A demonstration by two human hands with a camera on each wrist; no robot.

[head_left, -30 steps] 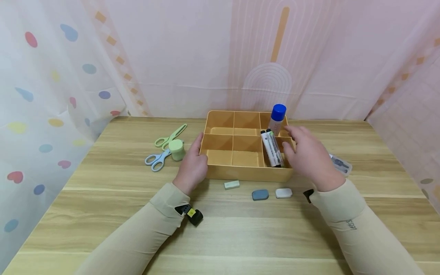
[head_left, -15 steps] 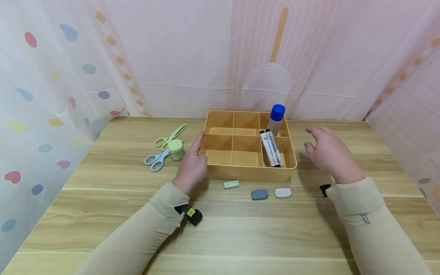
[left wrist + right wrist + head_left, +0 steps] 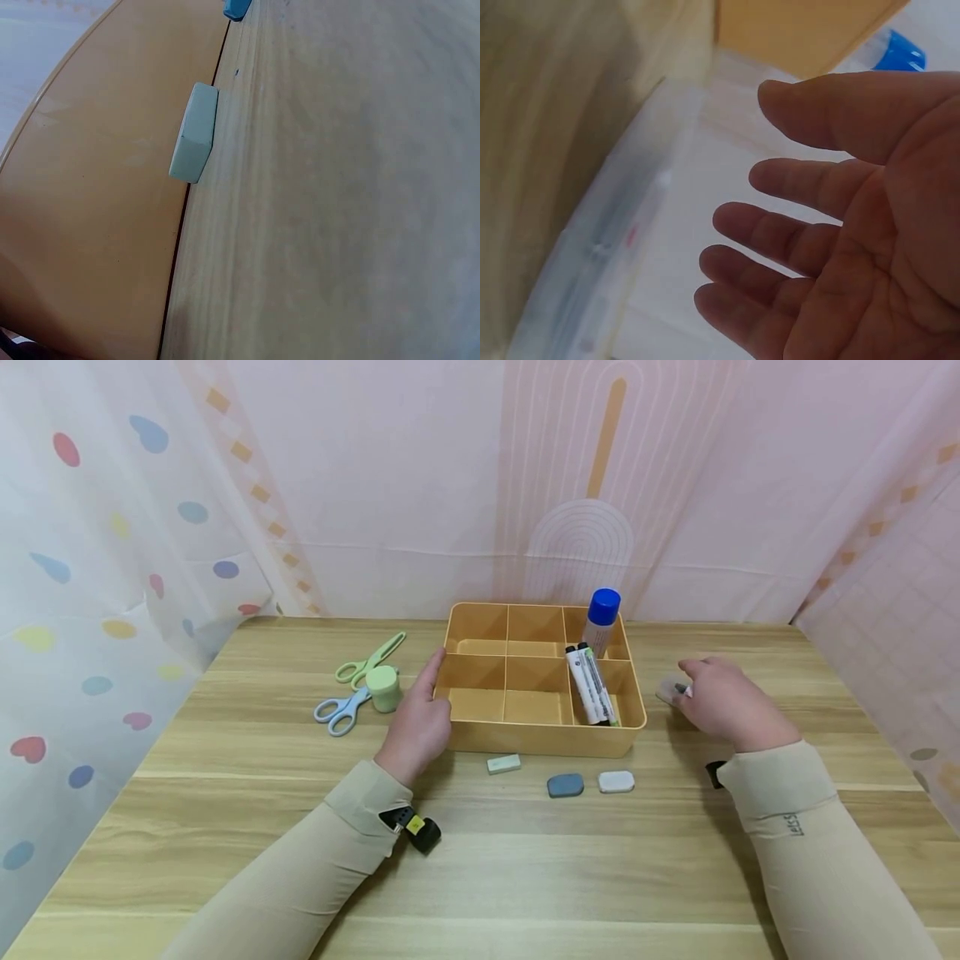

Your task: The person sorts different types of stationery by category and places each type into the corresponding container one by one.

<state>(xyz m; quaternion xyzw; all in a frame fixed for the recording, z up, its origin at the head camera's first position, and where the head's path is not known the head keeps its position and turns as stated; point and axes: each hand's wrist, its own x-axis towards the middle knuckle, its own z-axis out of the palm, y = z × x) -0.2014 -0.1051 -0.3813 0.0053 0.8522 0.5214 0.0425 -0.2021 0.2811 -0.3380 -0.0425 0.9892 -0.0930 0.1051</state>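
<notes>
My left hand (image 3: 418, 722) rests against the left side of an orange-tan compartment organizer (image 3: 540, 740), index finger straight along the wall. To the right of the organizer, my right hand (image 3: 731, 703) is low over a clear plastic case (image 3: 667, 690) with dark items inside, partly hidden by the hand. In the right wrist view the fingers are loosely spread, with the case (image 3: 604, 232) beyond their tips. A glue stick with a blue cap (image 3: 603, 607) stands in the back right compartment. Black-capped white markers (image 3: 588, 683) lean in the front right one.
Before the organizer lie a pale green eraser (image 3: 503, 764), a blue-grey eraser (image 3: 565, 786) and a white eraser (image 3: 616, 782). To its left are green scissors (image 3: 371, 660), blue scissors (image 3: 342, 712) and a light green round container (image 3: 384, 688). A patterned curtain (image 3: 405, 485) hangs behind.
My right hand has left the organizer's right side and moved right, then down to the plastic case. My left hand has stayed at the organizer, whose contents look the same.
</notes>
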